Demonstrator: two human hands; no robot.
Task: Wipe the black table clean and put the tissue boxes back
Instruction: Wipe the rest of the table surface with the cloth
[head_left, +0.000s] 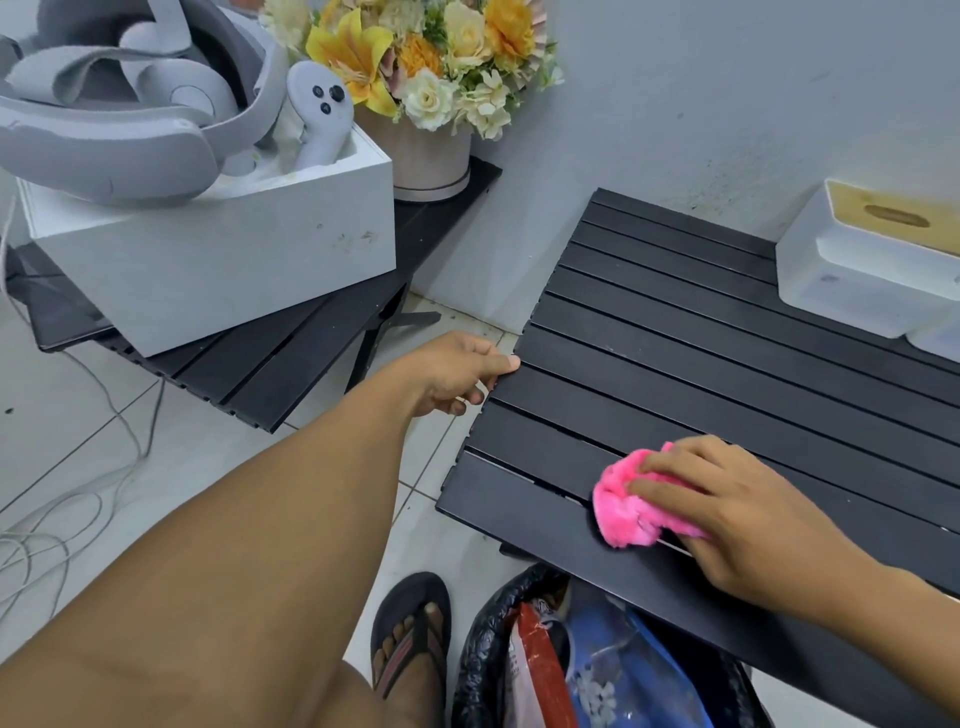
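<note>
A black slatted table (701, 332) fills the right half of the view. My left hand (457, 371) grips its left edge, thumb on top. My right hand (737, 504) presses a fluffy pink cloth (631, 504) flat on the slats near the table's front edge. A white tissue box (857, 270) with a wooden lid stands at the table's far right corner against the wall. The corner of a second white box (940, 332) shows beside it at the frame edge.
A second black slatted table (311, 353) on the left carries a white box (218, 265) with a grey headset and controller, plus a flower pot (431, 156). Under the front edge sits a black bag (493, 654) with packages. My sandalled foot (410, 634) and cables (78, 493) lie on the tiled floor.
</note>
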